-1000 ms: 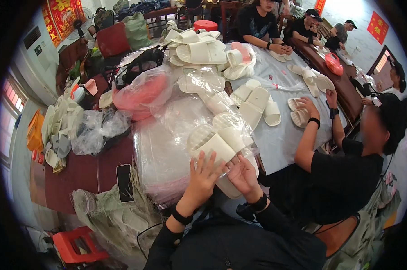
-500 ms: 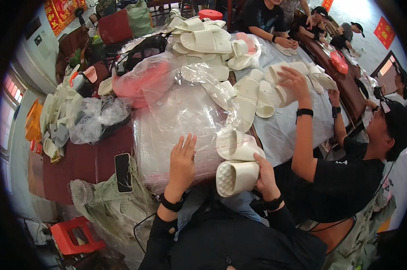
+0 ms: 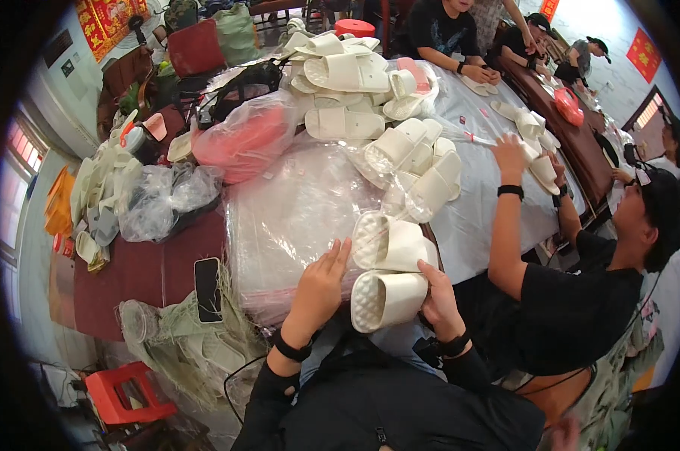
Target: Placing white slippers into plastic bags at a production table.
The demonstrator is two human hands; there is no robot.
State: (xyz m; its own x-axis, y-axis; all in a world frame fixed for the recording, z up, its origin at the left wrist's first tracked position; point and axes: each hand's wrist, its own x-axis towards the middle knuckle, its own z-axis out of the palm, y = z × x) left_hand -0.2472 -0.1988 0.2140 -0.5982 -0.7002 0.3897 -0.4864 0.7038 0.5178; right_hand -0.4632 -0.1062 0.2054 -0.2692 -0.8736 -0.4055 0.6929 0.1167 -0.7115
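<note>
My right hand (image 3: 441,304) grips a pair of white slide slippers (image 3: 402,295) by their right-hand side, one above the other. Their quilted insoles face left. Flat and with its fingers stretched out, my left hand (image 3: 321,289) is just left of the slippers and holds nothing. Beneath its fingertips lies a stack of clear plastic bags (image 3: 295,195). Just past the held pair, more white slippers (image 3: 423,161) lie heaped on the edge of the bags.
A co-worker's hand (image 3: 509,156) reaches over the pale-covered table (image 3: 468,233) at right. Further back are a slipper pile (image 3: 347,71) and a pink bundle in plastic (image 3: 246,139). A phone (image 3: 207,289) rests at left, above a red stool (image 3: 129,395).
My left hand has moved right, toward the slippers, which have shifted slightly left in my right hand. Slippers by the co-worker's hand now lie on the heap nearer me.
</note>
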